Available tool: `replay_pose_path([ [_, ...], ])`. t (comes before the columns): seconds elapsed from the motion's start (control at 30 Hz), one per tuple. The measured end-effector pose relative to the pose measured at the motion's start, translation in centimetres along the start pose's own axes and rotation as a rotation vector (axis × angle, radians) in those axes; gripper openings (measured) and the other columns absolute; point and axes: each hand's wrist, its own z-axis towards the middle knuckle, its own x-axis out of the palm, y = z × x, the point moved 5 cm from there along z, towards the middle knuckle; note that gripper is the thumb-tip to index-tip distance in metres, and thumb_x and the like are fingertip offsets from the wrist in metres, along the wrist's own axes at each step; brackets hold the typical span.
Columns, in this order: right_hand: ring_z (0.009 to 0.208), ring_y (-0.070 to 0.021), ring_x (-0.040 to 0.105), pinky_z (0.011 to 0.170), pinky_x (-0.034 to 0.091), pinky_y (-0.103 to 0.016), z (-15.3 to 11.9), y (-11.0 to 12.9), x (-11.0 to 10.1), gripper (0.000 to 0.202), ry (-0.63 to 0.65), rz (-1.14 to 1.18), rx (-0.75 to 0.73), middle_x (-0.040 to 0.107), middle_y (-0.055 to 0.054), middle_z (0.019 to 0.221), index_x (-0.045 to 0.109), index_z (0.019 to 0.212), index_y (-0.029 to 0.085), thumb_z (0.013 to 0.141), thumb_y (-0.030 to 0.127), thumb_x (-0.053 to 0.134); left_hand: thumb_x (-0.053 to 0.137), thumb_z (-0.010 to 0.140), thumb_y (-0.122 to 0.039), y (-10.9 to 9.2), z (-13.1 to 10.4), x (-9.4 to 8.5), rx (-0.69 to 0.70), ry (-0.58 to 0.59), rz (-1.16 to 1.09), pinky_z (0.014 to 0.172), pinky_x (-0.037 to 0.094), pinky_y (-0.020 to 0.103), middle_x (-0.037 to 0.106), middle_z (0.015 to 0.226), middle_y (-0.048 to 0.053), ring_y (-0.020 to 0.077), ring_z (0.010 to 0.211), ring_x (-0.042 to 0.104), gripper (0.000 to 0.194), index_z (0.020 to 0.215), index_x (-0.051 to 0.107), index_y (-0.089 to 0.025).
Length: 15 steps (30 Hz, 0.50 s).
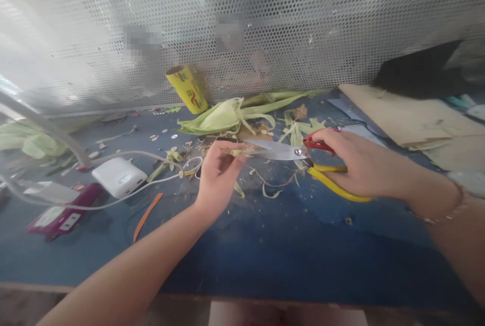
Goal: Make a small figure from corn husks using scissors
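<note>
- Scissors are up over the middle of the bench, with red and yellow handles and the blades part open.
- The right hand is curled around the handles.
- The left hand pinches a small pale strip with its thumb and fingers, right by the blades.
- Big green husks lie behind the hands, with little bits all about.
- A yellow tube stands tipped near the holey metal wall. Its top is open, but I cannot tell what is inside.
- Brown sheets lie off to the right.
- To the left are a white block, a purple block and an orange strip.
</note>
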Motion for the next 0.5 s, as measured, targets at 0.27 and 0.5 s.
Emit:
replay_pose_path([
  [0.27, 0.095, -0.0237, 0.059, 0.074, 0.051, -0.035, 0.1, 0.0, 0.0, 0.035, 0.006, -0.053, -0.037, 0.061, -0.009, 0.106, 0.048, 0.105, 0.020, 0.075, 0.035, 0.057, 0.065, 0.072, -0.016, -1.0, -0.3, 0.3, 0.014, 0.010, 0.094, 0.062, 0.046, 0.022, 0.066, 0.084, 0.001, 0.0110, 0.073, 0.059, 0.016, 0.082, 0.054, -0.021],
  [0.5, 0.095, -0.0224, 0.058, 0.078, 0.050, -0.036, 0.2, 0.3, -0.4, 0.030, -0.036, -0.097, -0.089, 0.061, -0.007, 0.105, 0.049, 0.102, 0.022, 0.074, 0.030, 0.058, 0.067, 0.066, -0.011, -0.9, -0.3, 0.3, -0.046, 0.002, 0.034, 0.050, 0.040, 0.020, 0.058, 0.066, -0.003, 0.0087, 0.056, 0.051, 0.022, 0.079, 0.053, -0.021],
])
